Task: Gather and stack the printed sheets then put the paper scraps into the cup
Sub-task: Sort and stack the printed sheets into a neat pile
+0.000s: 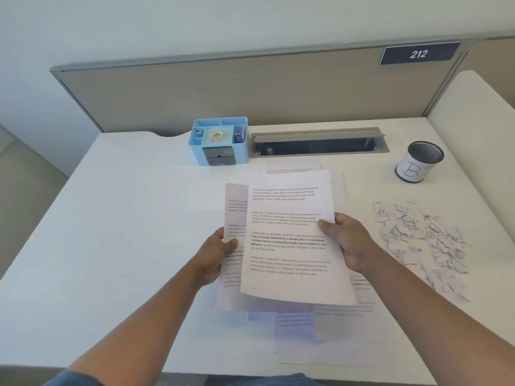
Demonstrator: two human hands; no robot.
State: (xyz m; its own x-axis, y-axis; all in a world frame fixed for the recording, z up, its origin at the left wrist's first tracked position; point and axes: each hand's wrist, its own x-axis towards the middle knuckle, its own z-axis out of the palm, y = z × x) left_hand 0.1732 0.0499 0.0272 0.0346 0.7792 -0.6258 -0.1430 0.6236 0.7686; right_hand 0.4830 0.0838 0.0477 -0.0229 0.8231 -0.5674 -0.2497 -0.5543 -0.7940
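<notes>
Over the middle of the white desk, my right hand grips a printed sheet by its right edge, thumb on top. My left hand holds a second printed sheet by its left edge; that sheet lies partly under the first. More printed sheets lie spread on the desk below and beyond the held ones. A pile of torn paper scraps sits to the right. A black mesh cup with a white label marked B stands at the back right.
A light-blue desk organiser with tape and small items stands at the back centre. Beside it is an open grey cable tray set into the desk. A beige partition closes off the back.
</notes>
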